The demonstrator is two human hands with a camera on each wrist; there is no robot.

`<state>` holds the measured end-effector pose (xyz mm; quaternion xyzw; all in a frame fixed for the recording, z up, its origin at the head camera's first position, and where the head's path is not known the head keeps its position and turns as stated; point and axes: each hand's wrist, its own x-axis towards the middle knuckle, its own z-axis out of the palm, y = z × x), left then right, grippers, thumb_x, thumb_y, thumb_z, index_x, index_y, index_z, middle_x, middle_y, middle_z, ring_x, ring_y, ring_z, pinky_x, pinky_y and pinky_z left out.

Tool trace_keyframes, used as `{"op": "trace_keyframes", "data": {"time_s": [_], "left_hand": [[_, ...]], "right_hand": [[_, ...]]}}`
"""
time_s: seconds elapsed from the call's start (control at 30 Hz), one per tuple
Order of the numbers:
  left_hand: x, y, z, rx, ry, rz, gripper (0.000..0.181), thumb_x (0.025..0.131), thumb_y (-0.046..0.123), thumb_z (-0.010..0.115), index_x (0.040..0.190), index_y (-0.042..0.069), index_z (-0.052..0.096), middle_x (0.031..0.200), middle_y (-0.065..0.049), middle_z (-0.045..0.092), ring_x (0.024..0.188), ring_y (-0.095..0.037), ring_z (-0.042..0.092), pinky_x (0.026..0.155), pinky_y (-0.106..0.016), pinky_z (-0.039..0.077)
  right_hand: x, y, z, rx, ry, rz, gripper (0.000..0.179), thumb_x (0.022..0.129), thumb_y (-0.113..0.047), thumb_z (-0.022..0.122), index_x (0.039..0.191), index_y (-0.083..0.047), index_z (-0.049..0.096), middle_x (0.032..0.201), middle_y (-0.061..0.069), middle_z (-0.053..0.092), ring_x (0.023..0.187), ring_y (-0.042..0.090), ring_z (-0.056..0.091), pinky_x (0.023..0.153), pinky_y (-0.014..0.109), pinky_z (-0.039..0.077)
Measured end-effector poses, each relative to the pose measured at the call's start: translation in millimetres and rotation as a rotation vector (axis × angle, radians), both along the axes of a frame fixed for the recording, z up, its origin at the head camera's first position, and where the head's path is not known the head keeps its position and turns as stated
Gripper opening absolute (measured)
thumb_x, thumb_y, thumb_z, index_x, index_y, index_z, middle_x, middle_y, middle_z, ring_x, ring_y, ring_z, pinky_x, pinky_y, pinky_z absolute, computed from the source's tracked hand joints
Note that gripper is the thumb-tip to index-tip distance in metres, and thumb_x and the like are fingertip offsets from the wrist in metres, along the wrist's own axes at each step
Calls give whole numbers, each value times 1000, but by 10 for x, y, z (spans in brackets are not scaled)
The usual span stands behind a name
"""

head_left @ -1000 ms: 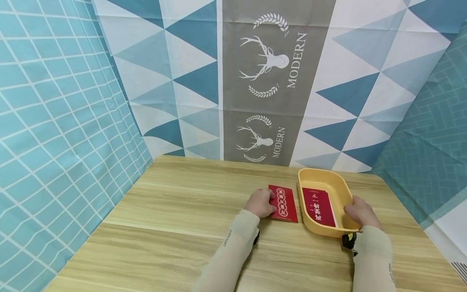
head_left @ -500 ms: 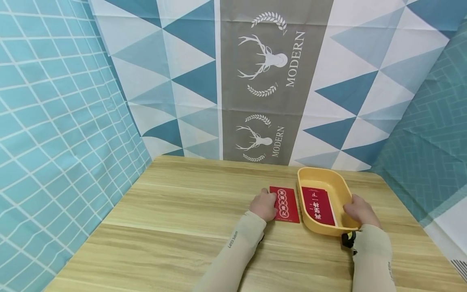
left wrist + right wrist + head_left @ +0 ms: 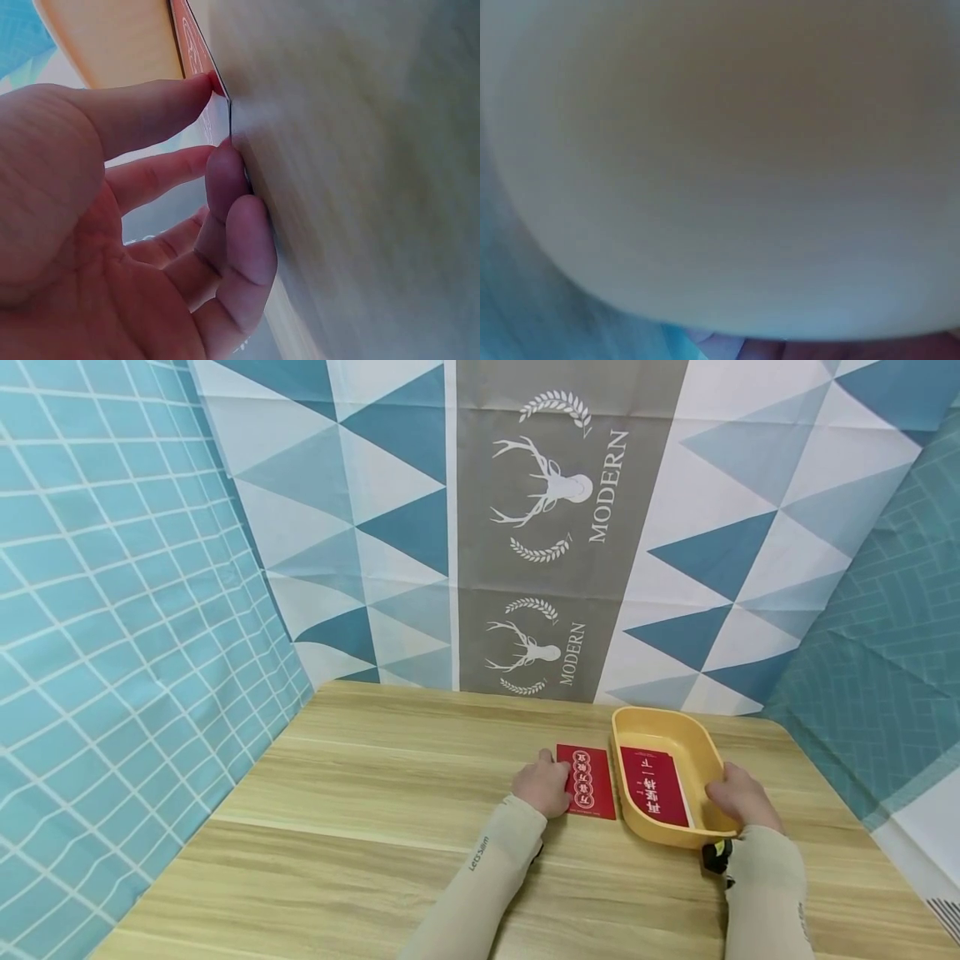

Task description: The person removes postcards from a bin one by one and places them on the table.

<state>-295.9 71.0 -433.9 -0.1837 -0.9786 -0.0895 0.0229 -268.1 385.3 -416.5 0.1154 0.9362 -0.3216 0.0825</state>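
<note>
A red envelope (image 3: 591,783) with round white characters lies flat on the wooden table, left of a yellow plastic tray (image 3: 628,710). My left hand (image 3: 542,783) is at the envelope's left edge. In the left wrist view its thumb touches the envelope's face, and curled fingertips (image 3: 225,180) meet the edge close to the tabletop. My right hand (image 3: 746,797) grips the tray's right wall near the front corner, thumb inside. Within the tray lies another red envelope (image 3: 652,785) with white characters, a white edge showing beside it. The tray's blurred wall (image 3: 727,187) fills most of the right wrist view.
The wooden table (image 3: 360,810) stretches to the left and toward the front. Behind it hangs a patterned cloth (image 3: 405,527) with deer prints, and blue tiled sheeting (image 3: 120,610) stands along the left side.
My left hand has shifted slightly right and its pose on the envelope's edge has changed. The envelope has turned a little straighter and edged right. The right hand and tray have stayed put.
</note>
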Motion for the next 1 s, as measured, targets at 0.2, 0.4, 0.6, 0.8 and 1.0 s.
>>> {"op": "trace_keyframes", "data": {"time_s": [0.2, 0.4, 0.6, 0.8, 1.0], "left_hand": [[6, 3, -10, 12, 3, 5, 43, 88, 35, 77, 128, 21, 69, 117, -8, 60, 78, -25, 68, 66, -36, 57], [14, -8, 15, 14, 7, 2, 43, 88, 35, 77, 128, 20, 69, 116, -8, 60, 78, -24, 67, 67, -35, 57], [18, -30, 13, 30, -5, 2, 44, 88, 34, 77, 129, 20, 68, 117, -8, 60, 79, -24, 67, 67, -36, 57], [21, -45, -5, 35, -14, 12, 47, 88, 35, 78, 132, 22, 67, 119, -8, 60, 80, -24, 68, 69, -36, 58], [15, -33, 1, 25, -1, 3, 47, 88, 35, 77, 131, 22, 67, 117, -7, 61, 81, -23, 68, 70, -35, 57]], "right_hand": [[-14, 15, -17, 13, 13, 4, 58, 92, -14, 44, 138, 18, 33, 127, 41, 48, 96, 41, 54, 87, 51, 50], [-20, 15, -20, 20, 13, -4, 56, 92, -15, 44, 137, 17, 34, 123, 39, 50, 96, 40, 54, 85, 49, 50], [-24, 0, -22, -1, 7, -8, 55, 92, -14, 46, 136, 16, 34, 122, 37, 51, 96, 40, 54, 85, 49, 50], [-11, -15, -11, 10, 11, 28, 55, 93, -13, 47, 137, 15, 30, 122, 37, 50, 97, 40, 55, 84, 48, 52], [15, -14, 22, 73, 15, 79, 62, 93, -10, 41, 144, 16, 16, 130, 43, 44, 102, 45, 54, 87, 53, 50]]}}
